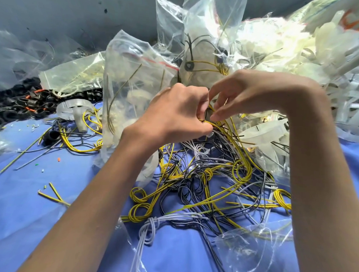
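Blue cloth-covered surface [50,202] against a grey wall [67,14], and honestly it's a mess. Clear plastic bags [132,73] are stacked up along the back, a heap of black rings [12,105] sits at the far left, and there's a big mound of whitish plastic parts [279,47] on the right.

The person is working on a small bunch of yellow wires [219,125], held up above the middle of the surface, just in front of the bags. They're thin, glossy, bright yellow strands that fan out of the fingers and trail down to the right. There they run into a tangled pile [203,187] of more yellow, black and white wire, much of it wound into little coils.

The left hand [175,113] is curled up tight, with thumb and fingers clamped round the top of the bunch. The right hand [253,91] comes in from above with its wrist bent and its fingers hooked down. Its fingertips pinch the same strands right next to the left thumb, so the two hands nearly touch.

A knotted white wire bundle [151,226] lies nearer the camera, between the forearms.
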`<state>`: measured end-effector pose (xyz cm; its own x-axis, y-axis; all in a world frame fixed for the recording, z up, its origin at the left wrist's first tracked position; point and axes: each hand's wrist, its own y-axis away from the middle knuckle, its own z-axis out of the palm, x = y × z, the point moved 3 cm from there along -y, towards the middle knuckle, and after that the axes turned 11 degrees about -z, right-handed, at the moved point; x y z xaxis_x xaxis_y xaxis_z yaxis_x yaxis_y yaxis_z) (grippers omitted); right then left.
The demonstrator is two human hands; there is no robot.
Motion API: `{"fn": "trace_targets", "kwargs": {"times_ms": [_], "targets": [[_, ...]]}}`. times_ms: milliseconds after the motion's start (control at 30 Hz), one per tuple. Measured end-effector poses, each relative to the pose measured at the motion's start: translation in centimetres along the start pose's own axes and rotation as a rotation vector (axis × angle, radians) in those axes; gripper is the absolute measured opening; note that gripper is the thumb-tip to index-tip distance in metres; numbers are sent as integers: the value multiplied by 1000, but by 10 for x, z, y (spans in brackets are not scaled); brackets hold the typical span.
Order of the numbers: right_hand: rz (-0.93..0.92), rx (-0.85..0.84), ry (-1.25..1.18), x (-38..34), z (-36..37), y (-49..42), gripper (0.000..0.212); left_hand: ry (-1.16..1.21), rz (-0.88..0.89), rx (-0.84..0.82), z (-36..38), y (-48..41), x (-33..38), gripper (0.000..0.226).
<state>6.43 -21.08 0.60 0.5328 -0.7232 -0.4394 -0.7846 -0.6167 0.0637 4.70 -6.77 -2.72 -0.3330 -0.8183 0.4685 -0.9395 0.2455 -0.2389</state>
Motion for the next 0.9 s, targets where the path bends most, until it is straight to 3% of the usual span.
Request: {"fn": "trace_targets", "kwargs": {"times_ms": [233,400,567,800,900], "targets": [[-62,24,-52,-5,0,1,15,8,-5,114,-3,1,5,25],[-127,69,-92,-11,-5,3,27,59,-39,163,-4,1,7,23],[-111,55,21,-11,-5,3,36,111,-70,227,-7,2,6,24],[-88,44,27,-6,-5,6,22,219,-47,300,-12,2,11,29],[-95,55,49,-6,-4,4,7,245,-49,284,-13,2,11,33]]}}
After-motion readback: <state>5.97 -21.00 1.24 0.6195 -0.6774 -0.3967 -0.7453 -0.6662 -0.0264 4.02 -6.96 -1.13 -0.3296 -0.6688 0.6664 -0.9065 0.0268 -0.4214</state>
